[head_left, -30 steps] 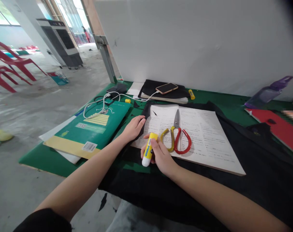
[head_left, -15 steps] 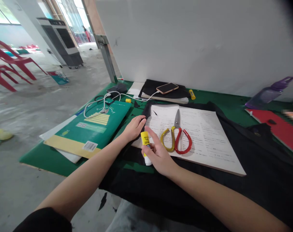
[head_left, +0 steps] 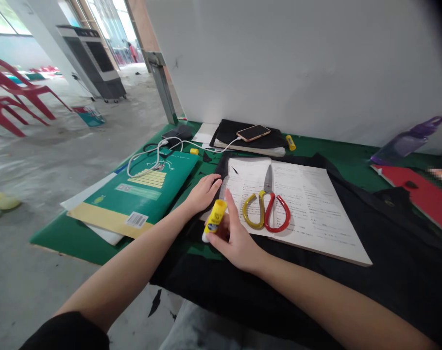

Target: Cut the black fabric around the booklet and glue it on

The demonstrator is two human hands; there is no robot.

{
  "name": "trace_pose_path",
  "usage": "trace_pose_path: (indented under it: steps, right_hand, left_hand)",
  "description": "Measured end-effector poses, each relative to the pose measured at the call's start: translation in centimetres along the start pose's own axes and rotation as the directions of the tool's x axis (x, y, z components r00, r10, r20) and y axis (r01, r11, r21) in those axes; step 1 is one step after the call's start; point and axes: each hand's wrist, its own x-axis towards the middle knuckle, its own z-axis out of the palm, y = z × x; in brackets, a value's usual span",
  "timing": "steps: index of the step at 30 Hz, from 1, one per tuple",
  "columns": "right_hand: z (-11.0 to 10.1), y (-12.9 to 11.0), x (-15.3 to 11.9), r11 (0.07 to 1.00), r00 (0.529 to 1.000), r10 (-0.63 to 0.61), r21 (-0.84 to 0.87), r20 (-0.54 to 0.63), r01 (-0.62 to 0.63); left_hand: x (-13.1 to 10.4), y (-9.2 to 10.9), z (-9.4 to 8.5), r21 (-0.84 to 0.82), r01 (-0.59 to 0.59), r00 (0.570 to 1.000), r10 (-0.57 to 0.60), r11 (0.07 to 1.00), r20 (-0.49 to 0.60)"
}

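A yellow glue stick [head_left: 215, 218] with a white end is in my right hand [head_left: 239, 238], held slantwise between thumb and fingers, the index finger pointing up. It hovers above the black cloth [head_left: 264, 287], near the open book [head_left: 312, 209]. My left hand [head_left: 203, 193] lies along the left edge of the book and cloth, fingers stretched forward; its fingertips touch the dark fabric there. Across the pages rest scissors [head_left: 268, 199] with one yellow and one red handle, blades pointing away. A small black scrap [head_left: 235, 170] lies on the left page.
On the green table [head_left: 49, 238], a green workbook [head_left: 170, 189] lies left under a white cable [head_left: 133, 167]. Behind are a phone [head_left: 253, 132] on a black-covered stack and a yellow cap [head_left: 194, 151]. A purple bottle [head_left: 403, 143] and red folder [head_left: 410, 189] lie right.
The glue stick has turned in my right hand: it was nearly upright and now tilts, its white end swung left. My left hand stays in place.
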Motion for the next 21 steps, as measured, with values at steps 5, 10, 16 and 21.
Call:
trace_pose_path:
  steps: [5, 10, 16, 21]
  right_hand:
    - [-0.09, -0.25, 0.18, 0.991, 0.990, -0.132, -0.018, 0.048, 0.133]
    - [-0.41, -0.60, 0.23, 0.970, 0.982, -0.175, -0.159, 0.069, 0.184]
    - [-0.36, -0.11, 0.42, 0.925, 0.976, -0.198, -0.313, 0.086, 0.216]
    - [-0.14, 0.32, 0.43, 0.901, 0.966, -0.208, -0.355, 0.151, 0.249]
  left_hand:
    - [0.02, -0.12, 0.06, 0.026, -0.029, 1.000, 0.029, 0.999, 0.009]
    - [0.07, -0.36, 0.21, 0.050, -0.049, 0.999, 0.049, 0.998, 0.003]
    - [0.03, -0.21, 0.14, 0.069, -0.064, 0.998, 0.064, 0.996, 0.004]
    - [-0.19, -0.35, 0.45, 0.157, -0.132, 0.991, 0.131, 0.979, 0.017]
